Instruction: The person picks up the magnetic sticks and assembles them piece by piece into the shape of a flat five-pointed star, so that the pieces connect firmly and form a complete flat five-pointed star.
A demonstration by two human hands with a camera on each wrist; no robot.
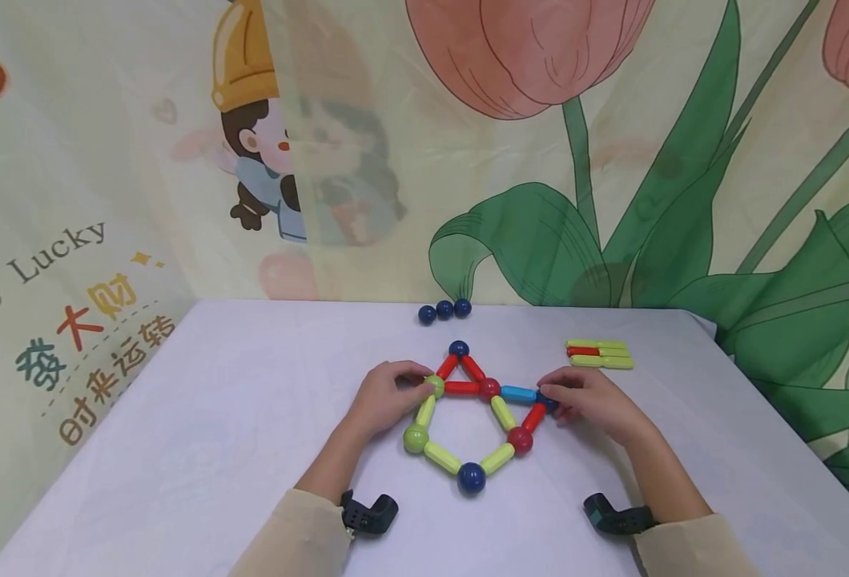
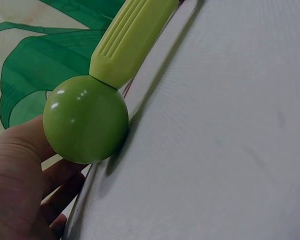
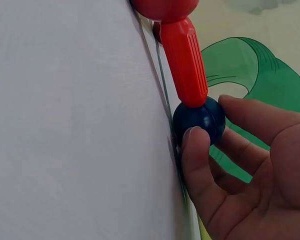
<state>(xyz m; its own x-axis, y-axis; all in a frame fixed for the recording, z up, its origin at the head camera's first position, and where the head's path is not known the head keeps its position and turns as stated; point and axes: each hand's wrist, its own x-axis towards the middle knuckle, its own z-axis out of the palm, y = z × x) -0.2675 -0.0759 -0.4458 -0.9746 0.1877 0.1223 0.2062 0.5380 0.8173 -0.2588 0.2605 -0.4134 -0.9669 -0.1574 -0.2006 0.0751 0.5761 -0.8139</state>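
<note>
A flat magnetic figure of balls and rods lies on the white table. My left hand (image 1: 390,394) pinches its upper-left green ball (image 1: 435,385) between thumb and forefinger. Another green ball (image 2: 85,120) fills the front of the left wrist view, joined to a yellow-green rod (image 2: 130,42). On the right, thumb and forefinger of my right hand (image 1: 589,398) grip a dark blue ball (image 3: 199,120). A red rod (image 3: 184,62) links that ball to a red ball (image 1: 520,440), and a light blue rod (image 1: 518,394) runs from it to a second red ball (image 1: 490,389).
Three loose dark blue balls (image 1: 444,309) sit in a row near the table's back edge. Several rods, yellow-green (image 1: 601,362) and red (image 1: 583,351), lie together behind my right hand. A printed cloth (image 1: 367,272) hangs directly behind the table (image 1: 251,385).
</note>
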